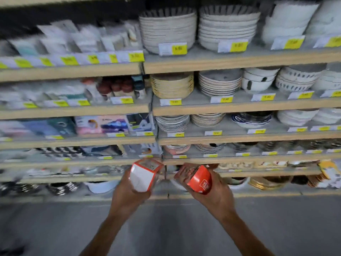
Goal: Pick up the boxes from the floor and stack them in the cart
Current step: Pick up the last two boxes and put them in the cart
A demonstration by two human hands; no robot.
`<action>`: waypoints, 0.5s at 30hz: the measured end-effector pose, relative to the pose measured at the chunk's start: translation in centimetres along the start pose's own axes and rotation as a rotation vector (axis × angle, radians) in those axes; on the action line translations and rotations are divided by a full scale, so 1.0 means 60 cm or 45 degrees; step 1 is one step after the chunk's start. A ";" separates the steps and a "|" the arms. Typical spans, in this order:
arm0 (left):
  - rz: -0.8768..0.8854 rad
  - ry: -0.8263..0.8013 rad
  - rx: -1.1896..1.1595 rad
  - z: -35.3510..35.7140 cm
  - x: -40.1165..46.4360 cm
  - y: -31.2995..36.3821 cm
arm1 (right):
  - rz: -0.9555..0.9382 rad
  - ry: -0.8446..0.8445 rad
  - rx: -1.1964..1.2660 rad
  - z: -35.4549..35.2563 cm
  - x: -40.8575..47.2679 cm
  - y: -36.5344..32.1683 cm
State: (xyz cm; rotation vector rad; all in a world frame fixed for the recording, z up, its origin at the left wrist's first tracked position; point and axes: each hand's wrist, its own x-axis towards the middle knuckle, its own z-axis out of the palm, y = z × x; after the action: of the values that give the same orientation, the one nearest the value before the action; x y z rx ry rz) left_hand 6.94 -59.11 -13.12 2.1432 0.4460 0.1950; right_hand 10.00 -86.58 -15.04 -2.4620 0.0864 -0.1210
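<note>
Before shelf edge (239, 174), boxed hands (129, 196) apart.

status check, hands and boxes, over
Left hand grips white-faced box. Right hand grips orange box. Both boxes off floor; cart not in view. Nothing blocking.

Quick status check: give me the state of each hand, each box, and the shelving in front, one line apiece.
left hand: grips the white-faced box, raised off the floor.
white-faced box: held, tilted, not yet in a cart.
right hand: grips the orange box.
orange box: held, tilted, apart from the other box.
shelves: stocked with stacked plates and bowls.
cart: not in view.
</note>
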 end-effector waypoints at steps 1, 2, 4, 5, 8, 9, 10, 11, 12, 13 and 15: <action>-0.038 0.033 -0.022 -0.029 0.006 -0.024 | -0.045 -0.031 0.000 0.020 0.005 -0.027; -0.073 0.066 -0.042 -0.058 0.010 -0.049 | -0.080 -0.071 0.008 0.041 0.008 -0.054; -0.132 0.137 -0.065 -0.118 0.017 -0.094 | -0.149 -0.149 0.007 0.084 0.011 -0.111; -0.160 0.174 -0.085 -0.147 0.019 -0.116 | -0.188 -0.177 0.008 0.107 0.011 -0.140; -0.237 0.240 -0.142 -0.229 0.026 -0.192 | -0.294 -0.252 0.034 0.173 0.008 -0.230; -0.278 0.260 -0.150 -0.255 0.031 -0.225 | -0.330 -0.275 0.041 0.195 0.006 -0.261; -0.311 0.286 -0.159 -0.280 0.034 -0.251 | -0.363 -0.300 0.042 0.217 0.003 -0.289; -0.342 0.321 -0.160 -0.305 0.036 -0.275 | -0.396 -0.327 0.034 0.240 0.000 -0.318; -0.375 0.363 -0.163 -0.328 0.036 -0.299 | -0.433 -0.352 0.025 0.262 -0.003 -0.348; -0.401 0.410 -0.160 -0.351 0.033 -0.310 | -0.469 -0.378 0.018 0.283 -0.006 -0.376; -0.456 0.494 -0.148 -0.395 0.028 -0.336 | -0.535 -0.432 0.028 0.325 -0.014 -0.435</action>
State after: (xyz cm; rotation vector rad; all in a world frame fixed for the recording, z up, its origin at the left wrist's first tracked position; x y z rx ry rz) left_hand -3.58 -29.90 -16.05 1.8737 1.0067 0.4235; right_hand 12.11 -54.10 -13.88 -2.4080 -0.5755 0.1162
